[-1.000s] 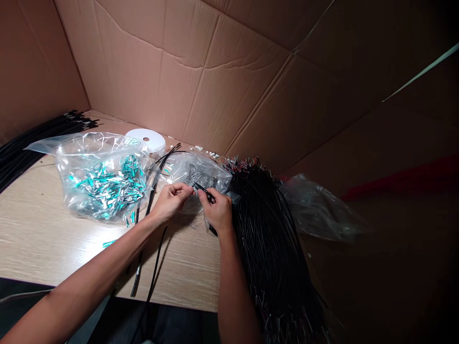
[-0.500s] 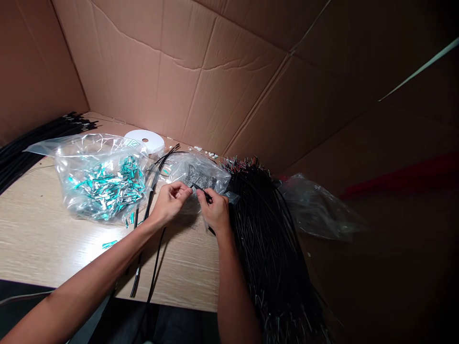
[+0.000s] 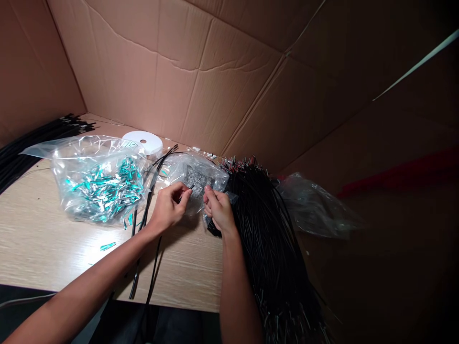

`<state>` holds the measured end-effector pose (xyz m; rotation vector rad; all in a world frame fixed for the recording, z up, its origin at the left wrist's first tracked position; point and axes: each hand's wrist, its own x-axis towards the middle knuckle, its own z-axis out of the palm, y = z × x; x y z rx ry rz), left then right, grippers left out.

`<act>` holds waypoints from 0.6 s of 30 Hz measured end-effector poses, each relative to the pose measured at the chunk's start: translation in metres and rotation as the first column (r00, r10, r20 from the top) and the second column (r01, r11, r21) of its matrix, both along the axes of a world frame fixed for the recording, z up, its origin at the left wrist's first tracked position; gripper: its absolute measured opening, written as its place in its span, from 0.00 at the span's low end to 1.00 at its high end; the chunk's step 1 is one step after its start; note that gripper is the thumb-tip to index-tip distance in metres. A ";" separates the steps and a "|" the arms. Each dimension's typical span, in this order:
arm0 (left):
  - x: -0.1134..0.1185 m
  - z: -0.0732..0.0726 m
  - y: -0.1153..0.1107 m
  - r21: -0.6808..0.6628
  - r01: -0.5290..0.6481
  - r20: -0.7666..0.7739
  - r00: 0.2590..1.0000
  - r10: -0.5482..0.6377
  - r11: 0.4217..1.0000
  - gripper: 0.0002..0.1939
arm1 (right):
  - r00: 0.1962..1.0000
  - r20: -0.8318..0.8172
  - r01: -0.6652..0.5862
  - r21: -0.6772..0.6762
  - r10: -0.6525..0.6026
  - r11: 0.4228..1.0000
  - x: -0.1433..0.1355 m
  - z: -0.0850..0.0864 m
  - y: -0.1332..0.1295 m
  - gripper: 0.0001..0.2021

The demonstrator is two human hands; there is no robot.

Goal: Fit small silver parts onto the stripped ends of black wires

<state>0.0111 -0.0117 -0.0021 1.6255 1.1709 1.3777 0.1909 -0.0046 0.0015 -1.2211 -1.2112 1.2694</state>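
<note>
My left hand [image 3: 169, 206] is closed in a pinch on a thin black cable [image 3: 155, 270]. The cable's end sticks out just past the fingertips, and its length hangs down over the table's front edge. Close beside it, my right hand [image 3: 219, 209] is curled with thumb and fingers together; what it holds, if anything, is hidden. Beyond both hands lies a clear plastic bag [image 3: 175, 167] with a mass of small grey metallic pieces [image 3: 201, 180] in it. The right hand is nearest to a thick bundle of black cables [image 3: 267, 229] with bare wire ends.
A large clear bag [image 3: 68, 162] of shiny teal and silver strips is on the left. Behind it lie a white reel [image 3: 147, 140] and more black cables [image 3: 39, 136]. Cardboard walls [image 3: 150, 71] rise behind the table [image 3: 32, 229]. Another plastic bag [image 3: 319, 205] is at right.
My right hand has turned and moved slightly right, away from the left hand. The black piece between its fingers earlier no longer shows there. My left hand still pinches the cable.
</note>
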 end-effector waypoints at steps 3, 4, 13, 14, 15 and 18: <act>0.001 0.002 -0.003 0.077 -0.012 -0.070 0.997 0.018 0.997 0.14 | 0.996 -0.083 -0.045 -0.033 0.042 0.998 -0.004 0.001 -0.001 0.32; 0.001 0.002 -0.004 0.103 -0.016 -0.089 0.996 0.025 0.995 0.14 | 0.995 -0.090 -0.048 -0.031 0.045 0.998 -0.006 0.002 -0.002 0.32; 0.002 -0.002 -0.005 0.220 -0.021 -0.175 0.983 0.061 0.975 0.13 | 0.993 -0.088 -0.077 -0.017 0.075 0.997 -0.010 0.000 -0.004 0.31; 0.002 -0.002 -0.005 0.226 -0.023 -0.179 0.982 0.065 0.974 0.13 | 0.993 -0.087 -0.078 -0.019 0.076 0.997 -0.010 0.001 -0.004 0.31; 0.002 -0.002 -0.005 0.232 -0.025 -0.183 0.981 0.069 0.972 0.13 | 0.993 -0.086 -0.080 -0.021 0.078 0.997 -0.010 0.002 -0.004 0.31; 0.002 -0.002 -0.005 0.244 -0.030 -0.193 0.978 0.079 0.969 0.12 | 0.990 -0.104 -0.096 -0.039 0.092 0.995 -0.010 0.005 -0.005 0.31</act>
